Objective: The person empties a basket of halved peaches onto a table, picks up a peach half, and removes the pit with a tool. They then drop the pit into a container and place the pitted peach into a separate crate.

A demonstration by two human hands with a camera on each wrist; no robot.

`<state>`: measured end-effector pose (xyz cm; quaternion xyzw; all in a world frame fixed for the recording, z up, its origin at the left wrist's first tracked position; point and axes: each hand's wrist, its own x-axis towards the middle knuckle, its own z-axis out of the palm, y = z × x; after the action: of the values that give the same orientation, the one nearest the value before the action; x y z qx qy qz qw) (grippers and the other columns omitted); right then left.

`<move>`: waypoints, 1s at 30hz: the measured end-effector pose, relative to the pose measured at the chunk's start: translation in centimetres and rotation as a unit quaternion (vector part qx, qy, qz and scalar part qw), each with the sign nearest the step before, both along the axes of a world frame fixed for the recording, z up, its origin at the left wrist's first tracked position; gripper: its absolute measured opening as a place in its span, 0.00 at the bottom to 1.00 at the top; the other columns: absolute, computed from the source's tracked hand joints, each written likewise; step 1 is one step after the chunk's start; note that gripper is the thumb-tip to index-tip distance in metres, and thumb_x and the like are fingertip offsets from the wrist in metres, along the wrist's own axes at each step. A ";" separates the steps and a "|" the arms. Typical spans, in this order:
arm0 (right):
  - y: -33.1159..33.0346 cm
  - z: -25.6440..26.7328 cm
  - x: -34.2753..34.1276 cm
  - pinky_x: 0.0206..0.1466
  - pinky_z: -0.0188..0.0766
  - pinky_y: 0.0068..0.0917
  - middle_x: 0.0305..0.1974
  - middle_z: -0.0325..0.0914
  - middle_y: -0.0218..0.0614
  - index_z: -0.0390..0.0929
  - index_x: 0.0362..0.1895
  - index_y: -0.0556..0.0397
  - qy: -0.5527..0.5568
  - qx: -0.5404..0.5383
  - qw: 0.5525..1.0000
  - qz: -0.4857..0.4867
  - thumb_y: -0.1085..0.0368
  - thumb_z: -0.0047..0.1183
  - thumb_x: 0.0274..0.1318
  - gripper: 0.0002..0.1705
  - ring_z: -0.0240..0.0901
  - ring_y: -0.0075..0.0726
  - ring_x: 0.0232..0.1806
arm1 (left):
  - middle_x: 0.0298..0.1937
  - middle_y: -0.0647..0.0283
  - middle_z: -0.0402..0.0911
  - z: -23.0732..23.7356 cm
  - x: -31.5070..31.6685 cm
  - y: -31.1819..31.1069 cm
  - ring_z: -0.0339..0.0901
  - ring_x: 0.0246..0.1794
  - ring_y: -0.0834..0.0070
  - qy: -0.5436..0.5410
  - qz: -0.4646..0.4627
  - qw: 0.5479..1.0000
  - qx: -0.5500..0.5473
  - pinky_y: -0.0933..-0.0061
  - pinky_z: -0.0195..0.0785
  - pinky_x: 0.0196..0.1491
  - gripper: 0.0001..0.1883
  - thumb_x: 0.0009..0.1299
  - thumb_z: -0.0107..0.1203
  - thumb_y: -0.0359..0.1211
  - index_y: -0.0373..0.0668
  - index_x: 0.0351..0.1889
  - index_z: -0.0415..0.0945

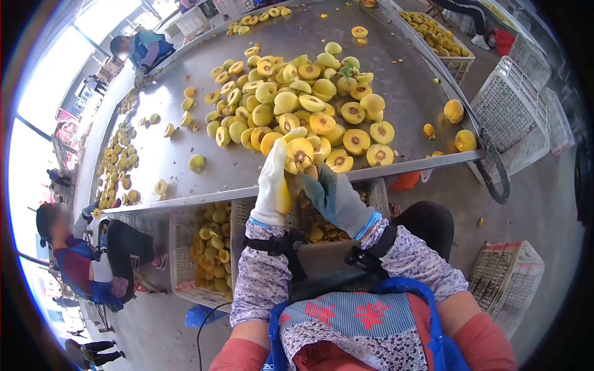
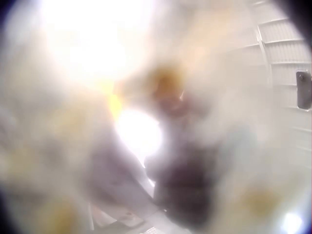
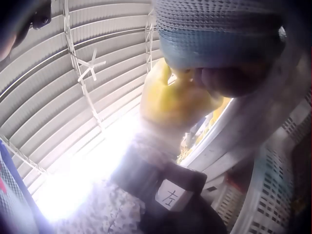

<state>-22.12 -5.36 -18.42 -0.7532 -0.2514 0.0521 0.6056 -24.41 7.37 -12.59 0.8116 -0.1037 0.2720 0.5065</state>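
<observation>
In the head view my left hand (image 1: 272, 185), in a white glove stained yellow, grips a halved yellow peach (image 1: 299, 154), cut face showing. My right hand (image 1: 337, 201), in a blue-and-grey glove, is close against that peach. Its fingers curl round a small brown handle-like piece (image 1: 311, 172); I cannot tell what tool it is. The right wrist view shows the blue glove (image 3: 219, 41) over a dark rounded end (image 3: 234, 80), beside the yellow-stained left glove (image 3: 170, 102). Just beyond my hands lies a big heap of peach halves (image 1: 286, 102). Blur fills the left wrist view.
The metal table (image 1: 427, 133) has a raised front edge (image 1: 421, 162) under my hands. Below it stand crates of peach halves (image 1: 210, 247). White plastic crates (image 1: 510, 114) are stacked at right. Another person (image 1: 80, 253) sits at left; one more (image 1: 145, 49) works across the table.
</observation>
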 end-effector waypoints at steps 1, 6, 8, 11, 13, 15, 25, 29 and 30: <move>0.0 0.3 0.1 0.31 0.70 0.50 0.30 0.79 0.56 0.76 0.42 0.55 -0.033 -0.044 0.998 -0.013 0.46 0.48 0.69 0.23 0.76 0.66 0.32 | 0.56 0.53 0.79 -0.1 0.2 0.1 0.78 0.53 0.69 0.016 0.015 1.000 0.017 0.72 0.72 0.58 0.17 0.82 0.39 0.32 0.32 0.61 0.69; -0.1 1.0 0.3 0.32 0.71 0.46 0.29 0.79 0.52 0.76 0.44 0.56 -0.043 -0.071 0.996 0.007 0.50 0.48 0.70 0.21 0.77 0.62 0.31 | 0.48 0.58 0.82 -0.8 0.6 0.7 0.77 0.42 0.75 0.195 0.000 0.947 -0.257 0.75 0.72 0.47 0.25 0.84 0.34 0.46 0.35 0.57 0.73; -0.3 1.0 0.2 0.32 0.73 0.41 0.29 0.80 0.49 0.76 0.47 0.57 -0.050 -0.055 0.997 0.009 0.54 0.48 0.71 0.18 0.80 0.55 0.31 | 0.46 0.60 0.83 0.2 0.2 -0.1 0.76 0.40 0.77 0.208 -0.009 0.929 -0.305 0.76 0.71 0.45 0.28 0.83 0.34 0.50 0.36 0.56 0.74; -0.3 1.6 0.2 0.32 0.69 0.52 0.31 0.78 0.57 0.75 0.41 0.55 -0.035 0.019 0.999 0.009 0.47 0.47 0.69 0.22 0.74 0.69 0.32 | 0.42 0.63 0.83 -0.3 0.4 -0.6 0.74 0.36 0.80 0.165 -0.017 0.938 -0.304 0.79 0.69 0.41 0.33 0.81 0.34 0.57 0.37 0.55 0.76; -0.3 1.8 0.1 0.31 0.69 0.51 0.31 0.78 0.56 0.75 0.42 0.55 -0.031 0.030 0.999 0.020 0.47 0.48 0.69 0.22 0.74 0.67 0.32 | 0.41 0.65 0.83 -0.8 0.5 -0.6 0.73 0.34 0.81 0.110 -0.016 0.961 -0.254 0.81 0.68 0.39 0.34 0.80 0.34 0.59 0.38 0.55 0.77; -0.4 1.2 0.2 0.30 0.70 0.50 0.31 0.78 0.56 0.75 0.42 0.54 -0.052 0.010 0.999 0.012 0.47 0.48 0.69 0.21 0.75 0.65 0.31 | 0.39 0.65 0.83 -1.0 0.5 -0.5 0.73 0.32 0.81 0.156 -0.035 0.937 -0.311 0.81 0.68 0.37 0.35 0.80 0.33 0.59 0.38 0.54 0.78; -1.8 2.5 -0.3 0.25 0.69 0.46 0.24 0.77 0.53 0.74 0.42 0.57 -0.149 -0.066 0.987 -0.016 0.53 0.54 0.67 0.18 0.77 0.62 0.27 | 0.38 0.66 0.82 -0.1 0.4 -2.1 0.74 0.34 0.81 0.180 0.020 0.927 -0.329 0.81 0.69 0.39 0.37 0.81 0.27 0.58 0.36 0.50 0.80; -1.4 1.1 0.0 0.25 0.69 0.49 0.23 0.77 0.51 0.75 0.44 0.50 -0.097 -0.046 0.994 -0.033 0.46 0.51 0.66 0.21 0.76 0.59 0.25 | 0.43 0.60 0.83 -1.5 0.7 -1.5 0.78 0.36 0.73 0.017 0.046 0.996 -0.071 0.74 0.73 0.42 0.18 0.79 0.45 0.41 0.34 0.51 0.75; -1.6 1.2 0.0 0.27 0.69 0.50 0.25 0.78 0.52 0.74 0.44 0.51 -0.072 -0.098 0.992 -0.026 0.45 0.50 0.66 0.21 0.76 0.61 0.27 | 0.45 0.57 0.83 -1.6 0.8 -1.4 0.79 0.37 0.71 -0.029 0.075 0.996 0.041 0.72 0.74 0.44 0.13 0.76 0.51 0.33 0.33 0.52 0.72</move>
<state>-22.12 -6.95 -17.18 -0.8167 -0.2688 0.0065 0.5105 -23.63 5.94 -14.17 0.8289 -0.0685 0.3278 0.4480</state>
